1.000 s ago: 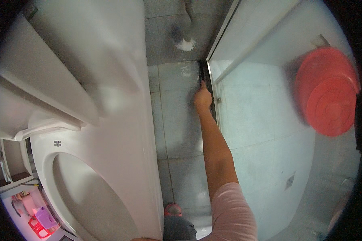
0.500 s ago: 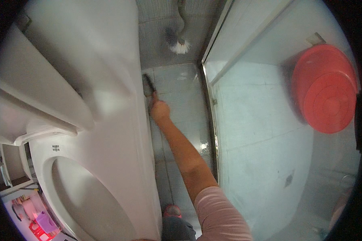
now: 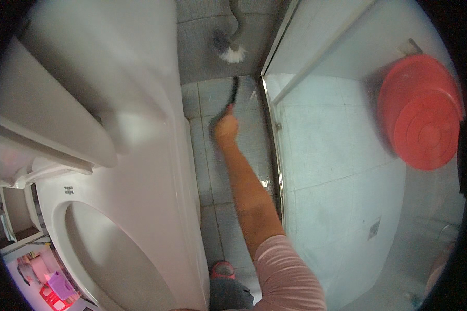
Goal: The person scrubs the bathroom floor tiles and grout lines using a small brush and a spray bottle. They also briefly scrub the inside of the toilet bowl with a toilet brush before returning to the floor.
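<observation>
Just short of the far wall, my right hand (image 3: 227, 129) is closed around a slim black brush (image 3: 235, 90). Its dark narrow end points away from me over the grey floor tiles (image 3: 207, 150), at the foot of the wall. Whether its tip touches the tiles is hard to tell. My right arm reaches forward in a pink short sleeve. Above the brush, a toilet brush with white bristles (image 3: 234, 54) hangs against the grey wall. My left hand is out of view.
A white toilet (image 3: 155, 228) with its lid raised stands along the left. A metal-framed glass partition (image 3: 274, 155) borders the right, with a red lidded bin (image 3: 425, 129) beyond it. A pink shoe (image 3: 222, 268) shows below. Several pink and purple items (image 3: 49, 280) sit lower left.
My right hand has swung rightward and slightly farther off with the brush, from beside the toilet base to under the hanging toilet brush. The brush has turned from leaning left to leaning right.
</observation>
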{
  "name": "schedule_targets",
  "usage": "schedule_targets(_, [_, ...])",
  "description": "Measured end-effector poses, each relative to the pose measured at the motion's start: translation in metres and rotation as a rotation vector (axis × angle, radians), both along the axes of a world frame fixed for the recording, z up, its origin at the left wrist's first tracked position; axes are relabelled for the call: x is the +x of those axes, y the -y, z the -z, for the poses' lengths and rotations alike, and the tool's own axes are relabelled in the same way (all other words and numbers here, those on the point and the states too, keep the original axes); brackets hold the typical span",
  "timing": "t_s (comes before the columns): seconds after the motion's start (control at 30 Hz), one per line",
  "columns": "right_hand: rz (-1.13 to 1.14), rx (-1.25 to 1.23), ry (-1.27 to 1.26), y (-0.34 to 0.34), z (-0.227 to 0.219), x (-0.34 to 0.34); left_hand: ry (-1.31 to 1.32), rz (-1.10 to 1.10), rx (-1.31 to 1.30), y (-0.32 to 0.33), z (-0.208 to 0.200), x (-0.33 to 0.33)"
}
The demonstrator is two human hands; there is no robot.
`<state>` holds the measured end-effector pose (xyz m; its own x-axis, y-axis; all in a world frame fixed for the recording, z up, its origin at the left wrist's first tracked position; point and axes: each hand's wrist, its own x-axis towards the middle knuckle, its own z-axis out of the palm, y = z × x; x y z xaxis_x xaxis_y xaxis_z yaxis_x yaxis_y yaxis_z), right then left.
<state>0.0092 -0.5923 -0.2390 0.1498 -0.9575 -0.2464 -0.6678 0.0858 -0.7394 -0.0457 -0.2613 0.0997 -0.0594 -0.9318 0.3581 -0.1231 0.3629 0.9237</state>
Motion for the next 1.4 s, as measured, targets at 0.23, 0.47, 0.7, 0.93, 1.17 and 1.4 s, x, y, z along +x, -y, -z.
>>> schedule_targets(0.23, [-0.415,-0.221,0.064,-0.050,0.004,0.029,-0.114,-0.146,-0.025,0.005,0.005,-0.010])
schedule_targets(0.47, [-0.101,0.017,-0.166,0.035,-0.012,-0.064,0.010,0.105,0.052,0.005,-0.003,0.004])
schedule_targets(0.7, [-0.124,-0.147,-0.198,0.044,-0.010,-0.062,-0.045,-0.065,-0.084,0.006,0.010,-0.007])
schedule_targets(0.93, [-0.404,-0.095,-0.201,0.002,-0.002,-0.046,-0.029,-0.039,-0.044,0.010,0.008,-0.005])
schedule_targets(1.17, [-0.457,-0.137,0.215,-0.065,0.002,-0.013,-0.017,-0.054,-0.041,0.015,0.008,-0.007])
schedule_targets(1.4, [-0.497,-0.151,-0.098,-0.085,0.005,-0.041,-0.010,-0.047,-0.020,0.018,0.005,-0.008])
